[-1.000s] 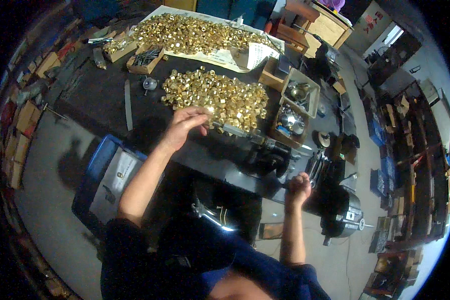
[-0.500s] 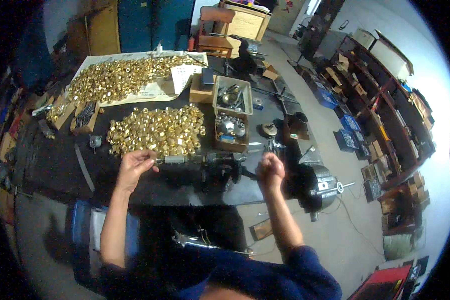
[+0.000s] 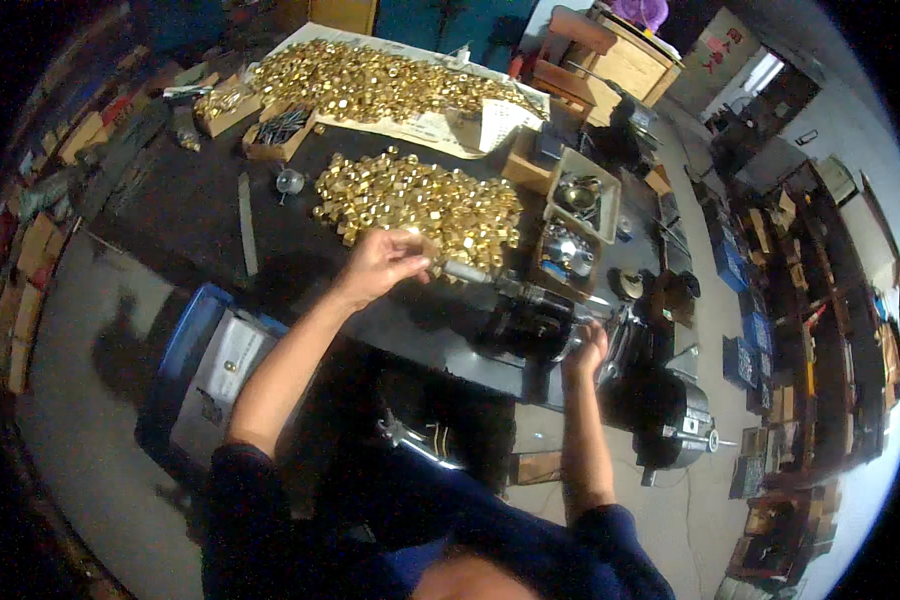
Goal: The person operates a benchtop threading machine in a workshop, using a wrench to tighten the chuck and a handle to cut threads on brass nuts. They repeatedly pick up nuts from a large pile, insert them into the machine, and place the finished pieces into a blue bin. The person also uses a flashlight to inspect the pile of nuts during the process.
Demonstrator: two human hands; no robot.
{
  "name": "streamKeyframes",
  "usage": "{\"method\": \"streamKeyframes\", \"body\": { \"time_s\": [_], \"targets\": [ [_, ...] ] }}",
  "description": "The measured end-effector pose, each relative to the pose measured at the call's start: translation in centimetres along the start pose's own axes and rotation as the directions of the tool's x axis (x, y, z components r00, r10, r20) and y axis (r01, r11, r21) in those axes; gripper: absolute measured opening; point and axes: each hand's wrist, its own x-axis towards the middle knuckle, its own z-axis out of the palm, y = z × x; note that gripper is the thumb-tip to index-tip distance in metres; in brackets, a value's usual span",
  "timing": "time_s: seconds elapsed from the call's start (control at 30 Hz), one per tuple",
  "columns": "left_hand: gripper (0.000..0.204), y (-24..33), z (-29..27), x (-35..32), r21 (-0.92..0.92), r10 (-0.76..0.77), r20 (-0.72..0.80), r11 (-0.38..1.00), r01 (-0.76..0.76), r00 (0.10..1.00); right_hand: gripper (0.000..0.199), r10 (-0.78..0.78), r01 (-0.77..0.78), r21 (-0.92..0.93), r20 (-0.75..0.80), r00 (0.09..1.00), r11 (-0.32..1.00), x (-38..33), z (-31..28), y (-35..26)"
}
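Note:
A dark bench-mounted device (image 3: 532, 322) stands at the table's front edge, with a pale grey cylinder (image 3: 466, 272) sticking out to its left. My left hand (image 3: 378, 268) is at the cylinder's free end, thumb and fingers pinched together; whatever lies between them is too small to name. Right behind it spreads a heap of brass nuts (image 3: 420, 205). My right hand (image 3: 587, 350) is closed at the device's right end, beside shiny metal parts; what it grips is hidden.
Another brass heap (image 3: 370, 85) lies on paper at the back. A tray of metal parts (image 3: 607, 225) and a box of fittings (image 3: 545, 268) stand to the right. Below left is a blue bin (image 3: 157, 392). A dark round machine (image 3: 675, 425) sits at the right.
The view has turned, so the table sits higher and slants down to the right. My right hand has come closer to the device's right end. My left hand stays by the cylinder's end.

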Motion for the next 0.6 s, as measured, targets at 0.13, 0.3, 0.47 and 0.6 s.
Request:
{"method": "streamKeyframes", "body": {
  "time_s": [0.13, 0.3, 0.47, 0.6],
  "targets": [
    [0.017, -0.1, -0.3, 0.4, -0.033, -0.066, 0.026, 0.997, 0.067, 0.997, 0.017, 0.159, -0.162, 0.064, 0.045, 0.986, 0.985, 0.7, -2.2, 0.4],
    [0.017, 0.1, -0.1, 0.4, -0.028, -0.054, 0.001, 0.998, 0.054, 0.999, 0.023, -0.102, 0.146, -0.257, 0.176, 0.979, 0.955, 3.2, 1.5, -1.1],
    [0.021, -1.0, -0.7, -0.1, -0.059, -0.007, -0.027, 0.998, 0.005, 1.000, 0.017, -0.295, 0.372, -0.318, 0.265, 0.918, 0.872, 3.5, 4.9, -6.0],
    [0.018, -1.1, 0.2, -0.6, -0.161, 0.008, -0.093, 0.987, -0.023, 0.996, 0.021, -0.055, 0.055, 0.004, 0.242, 0.969, 0.998, -3.3, 2.9, -10.2]
  ]
}}
